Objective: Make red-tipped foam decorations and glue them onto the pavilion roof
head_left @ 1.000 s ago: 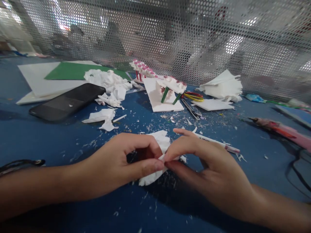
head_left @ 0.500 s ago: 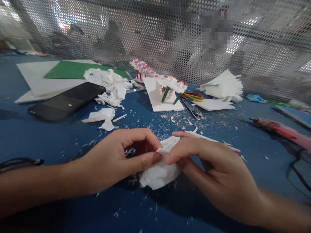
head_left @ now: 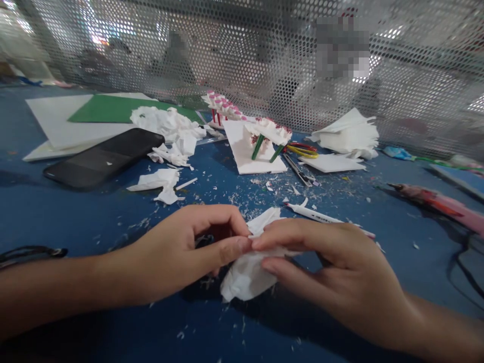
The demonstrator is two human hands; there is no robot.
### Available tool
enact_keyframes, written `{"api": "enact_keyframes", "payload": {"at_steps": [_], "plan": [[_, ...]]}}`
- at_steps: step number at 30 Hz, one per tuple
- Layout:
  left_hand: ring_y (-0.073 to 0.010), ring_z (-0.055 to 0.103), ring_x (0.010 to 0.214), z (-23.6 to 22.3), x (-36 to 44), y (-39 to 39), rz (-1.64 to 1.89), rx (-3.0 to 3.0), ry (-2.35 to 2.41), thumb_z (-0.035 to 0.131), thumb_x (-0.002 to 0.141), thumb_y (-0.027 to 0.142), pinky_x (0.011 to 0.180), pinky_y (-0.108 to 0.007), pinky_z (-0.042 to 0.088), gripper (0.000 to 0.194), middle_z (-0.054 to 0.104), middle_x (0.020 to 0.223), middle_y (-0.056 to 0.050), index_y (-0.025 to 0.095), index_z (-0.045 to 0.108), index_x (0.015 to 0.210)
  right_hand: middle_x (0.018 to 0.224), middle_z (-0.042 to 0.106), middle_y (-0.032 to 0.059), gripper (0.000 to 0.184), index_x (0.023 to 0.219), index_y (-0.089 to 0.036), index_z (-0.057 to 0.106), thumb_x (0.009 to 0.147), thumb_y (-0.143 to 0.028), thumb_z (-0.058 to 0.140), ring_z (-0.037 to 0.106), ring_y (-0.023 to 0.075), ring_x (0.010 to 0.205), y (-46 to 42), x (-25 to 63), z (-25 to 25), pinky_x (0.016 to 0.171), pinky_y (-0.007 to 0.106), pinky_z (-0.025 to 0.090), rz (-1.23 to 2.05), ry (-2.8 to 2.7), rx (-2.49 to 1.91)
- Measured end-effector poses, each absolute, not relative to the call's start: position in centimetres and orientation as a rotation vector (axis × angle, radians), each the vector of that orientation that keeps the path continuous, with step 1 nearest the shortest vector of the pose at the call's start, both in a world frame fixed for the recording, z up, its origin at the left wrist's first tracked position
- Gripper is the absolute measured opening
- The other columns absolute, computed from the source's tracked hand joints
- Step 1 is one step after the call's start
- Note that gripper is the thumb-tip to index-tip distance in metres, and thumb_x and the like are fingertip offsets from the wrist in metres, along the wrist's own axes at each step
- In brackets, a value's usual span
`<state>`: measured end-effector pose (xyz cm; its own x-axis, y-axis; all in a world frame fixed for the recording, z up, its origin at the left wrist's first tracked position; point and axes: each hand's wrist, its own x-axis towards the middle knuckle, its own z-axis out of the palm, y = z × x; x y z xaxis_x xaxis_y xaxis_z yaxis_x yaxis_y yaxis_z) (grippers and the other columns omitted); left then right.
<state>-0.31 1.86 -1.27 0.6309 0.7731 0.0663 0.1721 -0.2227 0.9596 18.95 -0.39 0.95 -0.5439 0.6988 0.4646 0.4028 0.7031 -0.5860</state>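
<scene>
A crumpled piece of white tissue paper lies low over the blue table, held between both hands. My left hand pinches its upper edge with thumb and forefinger. My right hand meets it fingertip to fingertip and grips the same edge, fingers closed over the paper. A white pen lies just behind my right hand.
A black phone, torn tissue scraps and white and green sheets lie at the back left. A small foam model, scissors, a tissue stack and a pink tool lie right. A perforated metal screen closes the back.
My right hand has flattened and slid left over the tissue. The tissue has bunched up and drooped lower between the fingers. My left hand has barely moved.
</scene>
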Motion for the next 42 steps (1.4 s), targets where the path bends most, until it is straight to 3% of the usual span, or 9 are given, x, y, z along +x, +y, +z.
{"api": "enact_keyframes", "payload": {"at_steps": [4,13,19,24,36,42], "plan": [[-0.0043,0.046,0.048,-1.12,-0.38,1.69,0.673,1.755,0.776,0.054,0.082,0.022,0.044,-0.009,0.038,0.012,0.053,0.057,0.006,0.017,0.057,0.072,0.073,0.072,-0.0057,0.016,0.083,-0.015,0.065,0.073,-0.004,0.06,0.063,0.0009,0.058,-0.34,18.91,1.28,0.056,0.004,0.046,0.531,-2.235,-0.852],[-0.0034,0.045,0.046,-1.18,-0.38,1.87,0.66,1.773,0.795,0.054,0.082,0.021,0.042,-0.008,0.036,0.014,0.05,0.054,0.008,0.017,0.056,0.069,0.075,0.072,-0.0072,0.012,0.084,-0.018,0.066,0.075,-0.01,0.065,0.064,0.0022,0.061,-0.58,18.89,1.22,0.058,0.005,0.047,0.517,-2.284,-0.947],[-0.0034,0.045,0.048,-1.33,-0.29,2.09,0.667,1.823,0.774,0.055,0.082,0.021,0.044,-0.008,0.036,0.017,0.052,0.056,0.007,0.017,0.057,0.065,0.078,0.071,-0.0051,0.007,0.085,-0.016,0.064,0.08,-0.012,0.061,0.064,0.0028,0.065,-0.93,19.12,0.82,0.068,0.007,0.047,0.385,-2.335,-0.904],[-0.0047,0.046,0.049,-1.31,-0.14,1.92,0.639,1.862,0.798,0.054,0.082,0.02,0.045,-0.009,0.036,0.015,0.053,0.056,0.007,0.017,0.058,0.067,0.073,0.07,-0.0046,0.008,0.08,-0.021,0.061,0.083,-0.016,0.056,0.063,0.0068,0.061,-0.84,19.04,0.88,0.059,0.014,0.049,0.36,-2.383,-0.942],[-0.0088,0.053,0.054,-1.61,-0.16,1.7,0.584,1.945,0.798,0.055,0.082,0.026,0.048,-0.014,0.04,0.013,0.059,0.061,0.003,0.017,0.061,0.075,0.066,0.065,-0.0067,0.01,0.074,-0.019,0.058,0.083,-0.016,0.055,0.059,0.0042,0.058,-0.82,18.75,0.76,0.053,0.012,0.043,0.361,-2.381,-0.977],[-0.007,0.056,0.054,-1.63,-0.3,1.84,0.637,2.013,0.8,0.056,0.082,0.022,0.051,-0.013,0.041,0.009,0.06,0.063,0.005,0.018,0.061,0.075,0.065,0.066,-0.0052,0.008,0.073,-0.02,0.06,0.081,-0.017,0.058,0.06,0.0068,0.054,-0.67,18.79,0.93,0.052,0.015,0.045,0.392,-2.337,-1.012]]}}
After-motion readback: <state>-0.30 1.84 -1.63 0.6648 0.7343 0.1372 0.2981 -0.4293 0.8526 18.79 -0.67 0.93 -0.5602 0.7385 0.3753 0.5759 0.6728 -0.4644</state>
